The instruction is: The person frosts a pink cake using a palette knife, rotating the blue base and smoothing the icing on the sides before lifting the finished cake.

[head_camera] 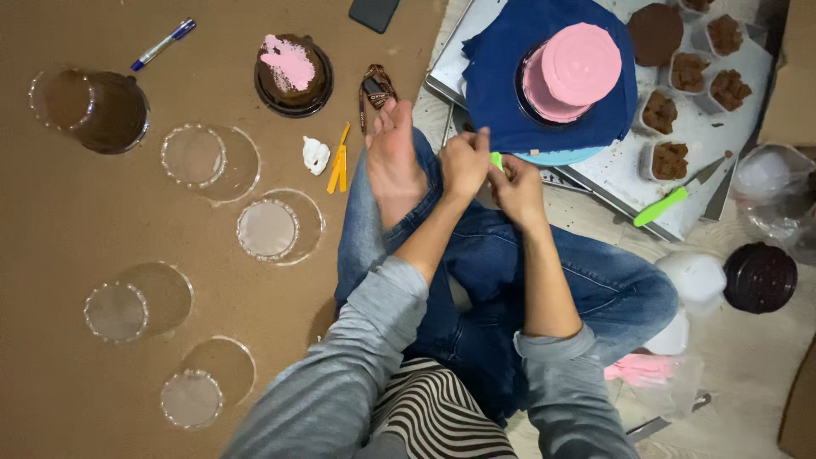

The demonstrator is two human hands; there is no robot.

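I sit cross-legged on the floor in blue jeans, one bare foot (393, 161) turned up. My left hand (463, 161) and my right hand (516, 189) meet above my knee, both closed around a small green object (496, 159) that is mostly hidden by the fingers. Just beyond my hands, a pink-frosted cake (571, 70) sits on a blue cloth (501, 81) over a metal tray (612, 170).
Several clear plastic lids (267, 228) and a clear container (93, 109) lie on the brown surface to the left. A chocolate cake with pink icing (293, 72), a pen (161, 44), a green-handled knife (671, 202), brown cupcakes (671, 157), a dark lid (759, 277).
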